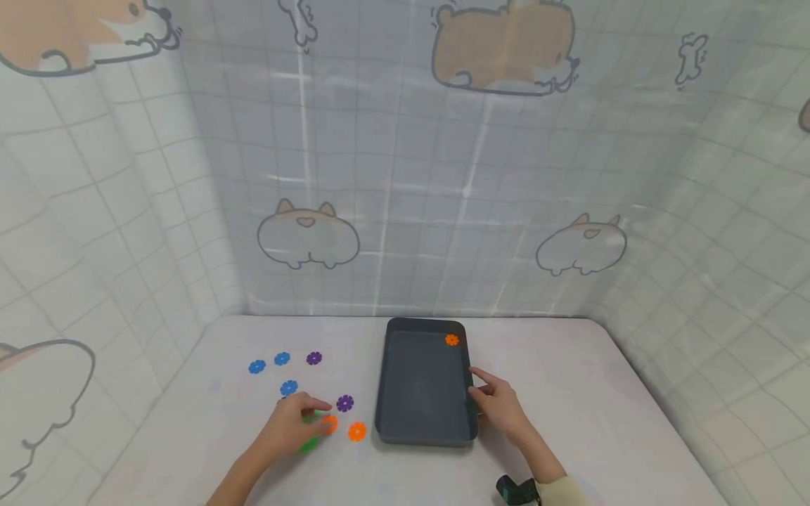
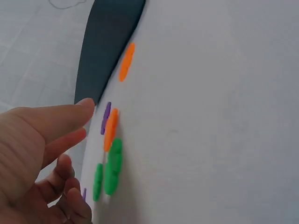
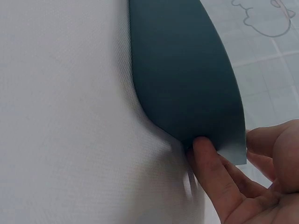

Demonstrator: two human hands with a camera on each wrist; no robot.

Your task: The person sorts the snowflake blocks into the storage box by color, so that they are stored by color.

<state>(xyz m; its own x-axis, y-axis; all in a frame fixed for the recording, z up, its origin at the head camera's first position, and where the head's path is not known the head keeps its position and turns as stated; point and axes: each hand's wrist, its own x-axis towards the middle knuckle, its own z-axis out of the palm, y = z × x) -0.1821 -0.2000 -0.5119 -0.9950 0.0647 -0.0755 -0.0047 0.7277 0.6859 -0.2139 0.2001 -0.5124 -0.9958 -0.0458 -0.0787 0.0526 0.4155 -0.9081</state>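
Note:
The dark grey tray (image 1: 425, 436) lies on the table, with an orange flower-shaped disc (image 1: 452, 340) inside near its far right corner. My right hand (image 1: 500, 406) holds the tray's right side wall, its fingers (image 3: 205, 156) against the outer face and the thumb at the rim. Over the loose discs left of the tray, my left hand (image 1: 292, 424) hovers with thumb and index finger apart and nothing between them. Below it lie green discs (image 2: 113, 166) and an orange disc (image 2: 110, 130), partly covered by the hand in the head view.
Another orange disc (image 1: 357, 431) and a purple disc (image 1: 344, 403) lie between left hand and tray. Farther back are blue discs (image 1: 282, 358) and a purple one (image 1: 313, 358). A patterned curtain (image 1: 405, 176) encloses the table. A dark device (image 1: 517, 490) sits at the right wrist.

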